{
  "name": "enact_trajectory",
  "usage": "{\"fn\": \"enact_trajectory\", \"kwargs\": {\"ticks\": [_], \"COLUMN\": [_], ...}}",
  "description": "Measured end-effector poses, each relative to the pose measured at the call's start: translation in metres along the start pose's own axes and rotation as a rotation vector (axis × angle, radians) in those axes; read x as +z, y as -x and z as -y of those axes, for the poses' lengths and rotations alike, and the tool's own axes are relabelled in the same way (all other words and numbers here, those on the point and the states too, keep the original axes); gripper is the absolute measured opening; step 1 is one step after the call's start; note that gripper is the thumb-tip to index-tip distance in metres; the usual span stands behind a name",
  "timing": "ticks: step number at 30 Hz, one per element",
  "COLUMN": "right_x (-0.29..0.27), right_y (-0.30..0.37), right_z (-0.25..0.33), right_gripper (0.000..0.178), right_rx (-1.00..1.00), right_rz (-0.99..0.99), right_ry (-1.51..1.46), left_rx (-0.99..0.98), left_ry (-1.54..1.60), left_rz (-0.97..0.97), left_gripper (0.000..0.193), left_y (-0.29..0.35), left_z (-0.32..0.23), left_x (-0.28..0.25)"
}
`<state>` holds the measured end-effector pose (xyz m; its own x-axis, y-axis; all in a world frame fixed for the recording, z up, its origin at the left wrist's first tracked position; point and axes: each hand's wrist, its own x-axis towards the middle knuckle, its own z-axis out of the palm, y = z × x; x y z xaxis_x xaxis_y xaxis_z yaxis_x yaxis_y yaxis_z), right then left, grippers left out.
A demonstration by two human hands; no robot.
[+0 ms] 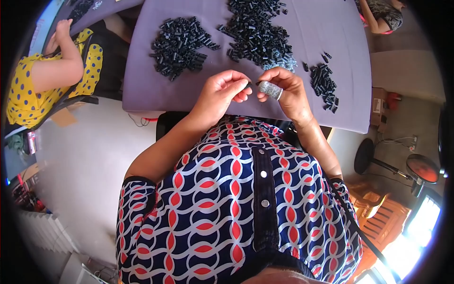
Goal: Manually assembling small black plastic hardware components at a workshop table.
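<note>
Over the near edge of the table, my left hand [221, 93] is closed in a pinch, with a small black piece [249, 85] at its fingertips. Close beside it, my right hand [292, 92] is also pinched, and a dark bit shows at its fingertips, too small to name. Grey wrapping [270, 90] covers my right thumb. Beyond my hands lies a large heap of short black tubular pieces [255, 38], with small clear bluish parts [280, 62] at its near end. Another heap of black tubes [182, 47] lies to the left, and a smaller group of black pieces [323, 84] to the right.
A purple-grey cloth covers the table [142, 90]. At the left sits a person in yellow dotted clothing [33, 87]; another person [383, 16] is at the far right. A cardboard box [378, 106], a fan [422, 168] and a wooden chair [383, 213] stand on the right.
</note>
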<state>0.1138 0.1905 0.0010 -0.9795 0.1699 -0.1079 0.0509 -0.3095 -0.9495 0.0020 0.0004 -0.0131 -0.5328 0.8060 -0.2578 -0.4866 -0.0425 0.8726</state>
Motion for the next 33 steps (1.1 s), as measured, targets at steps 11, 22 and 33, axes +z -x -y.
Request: {"fn": "enact_trajectory", "kwargs": {"ticks": [11,22,33], "right_x": [0.023,0.03,0.018], "right_y": [-0.005,0.005,0.026], "right_z": [0.006,0.009,0.007], "right_gripper": [0.015,0.01,0.011], "right_rx": [0.015,0.004,-0.098], "right_rz": [-0.014,-0.039,-0.086], "right_ry": [0.192,0.281,0.266], "left_rx": [0.043,0.04,0.21], "left_ry": [0.023,0.016,-0.215], "left_rz": [0.007,0.037,0.017], "left_gripper": [0.021,0.018,0.015], "left_y": [0.003,0.007,0.011], "left_z": [0.002,-0.001,0.003], "left_x": [-0.008,-0.007,0.021]}}
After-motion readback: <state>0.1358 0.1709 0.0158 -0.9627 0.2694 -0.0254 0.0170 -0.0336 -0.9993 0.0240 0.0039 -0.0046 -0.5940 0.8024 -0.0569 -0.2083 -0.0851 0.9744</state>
